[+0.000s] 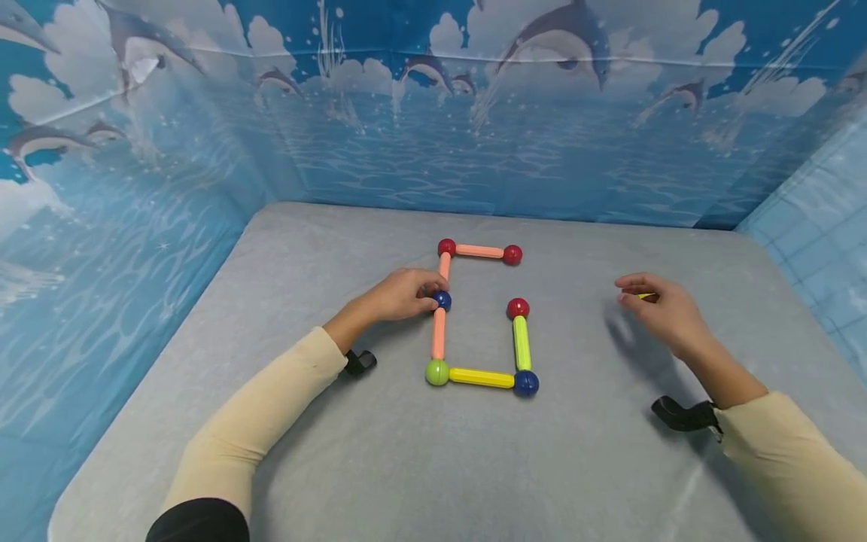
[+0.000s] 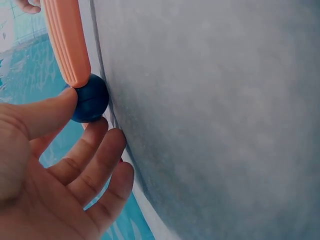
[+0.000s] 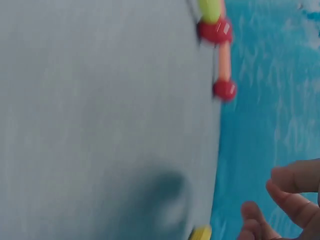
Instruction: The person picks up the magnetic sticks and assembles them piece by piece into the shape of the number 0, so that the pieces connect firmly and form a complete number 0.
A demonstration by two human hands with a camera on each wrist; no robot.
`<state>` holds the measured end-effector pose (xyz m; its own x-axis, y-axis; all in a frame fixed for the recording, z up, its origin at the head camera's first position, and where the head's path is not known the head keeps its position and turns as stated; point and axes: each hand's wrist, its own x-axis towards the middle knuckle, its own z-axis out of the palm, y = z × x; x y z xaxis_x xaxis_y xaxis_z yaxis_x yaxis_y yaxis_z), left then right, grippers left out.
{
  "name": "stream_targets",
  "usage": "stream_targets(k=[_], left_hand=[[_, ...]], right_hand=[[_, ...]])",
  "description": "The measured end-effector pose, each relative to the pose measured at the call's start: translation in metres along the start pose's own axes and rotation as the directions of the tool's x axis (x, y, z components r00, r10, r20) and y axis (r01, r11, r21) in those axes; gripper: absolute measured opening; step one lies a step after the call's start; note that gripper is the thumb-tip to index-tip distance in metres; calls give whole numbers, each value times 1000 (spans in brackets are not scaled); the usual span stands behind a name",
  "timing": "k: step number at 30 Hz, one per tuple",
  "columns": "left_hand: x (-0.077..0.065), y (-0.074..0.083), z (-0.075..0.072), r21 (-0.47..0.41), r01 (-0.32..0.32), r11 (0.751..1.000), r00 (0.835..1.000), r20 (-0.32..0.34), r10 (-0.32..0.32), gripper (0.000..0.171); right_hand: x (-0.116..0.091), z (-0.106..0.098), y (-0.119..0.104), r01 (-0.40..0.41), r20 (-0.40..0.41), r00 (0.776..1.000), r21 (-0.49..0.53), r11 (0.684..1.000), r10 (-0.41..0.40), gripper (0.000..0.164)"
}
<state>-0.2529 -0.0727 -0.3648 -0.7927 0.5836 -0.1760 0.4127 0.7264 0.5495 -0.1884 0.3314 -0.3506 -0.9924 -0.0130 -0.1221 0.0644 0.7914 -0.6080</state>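
A dark blue ball (image 1: 442, 300) joins two orange rods of a ball-and-rod construction on the grey table. My left hand (image 1: 409, 292) pinches that ball between thumb and fingers; in the left wrist view the ball (image 2: 91, 100) touches an orange rod (image 2: 70, 45). To the right, my right hand (image 1: 667, 312) hovers above the table, fingers loosely bent. A bit of a yellow piece (image 1: 648, 296) shows past its fingers; in the right wrist view the yellow piece (image 3: 201, 233) appears apart from the fingertips (image 3: 282, 176). Most of it is hidden.
The construction continues with a green ball (image 1: 437, 372), a yellow rod (image 1: 482, 378), another blue ball (image 1: 526, 383) and a yellow-green rod (image 1: 521, 342) topped by a red ball (image 1: 518, 308). Beyond lie a red corner ball (image 1: 447, 247) and a red end ball (image 1: 512, 254). A dolphin-print curtain (image 1: 420, 150) stands behind.
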Motion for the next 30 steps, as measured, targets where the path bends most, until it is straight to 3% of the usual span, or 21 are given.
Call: stream_targets(k=[4, 7, 17, 30], left_hand=[[-1, 0, 0, 0, 16, 1000, 1000, 10, -16, 36], [-1, 0, 0, -2, 37, 999, 999, 15, -37, 36], [3, 0, -3, -39, 70, 997, 997, 43, -68, 36], [5, -3, -4, -115, 99, 988, 994, 59, -93, 35]], right_hand=[[12, -9, 23, -14, -118, 993, -146, 989, -3, 36], [22, -14, 37, -24, -130, 991, -195, 981, -2, 36], [40, -22, 58, -33, 54, 998, -169, 985, 43, 30], [45, -26, 50, -77, 174, 978, -220, 972, 117, 40]])
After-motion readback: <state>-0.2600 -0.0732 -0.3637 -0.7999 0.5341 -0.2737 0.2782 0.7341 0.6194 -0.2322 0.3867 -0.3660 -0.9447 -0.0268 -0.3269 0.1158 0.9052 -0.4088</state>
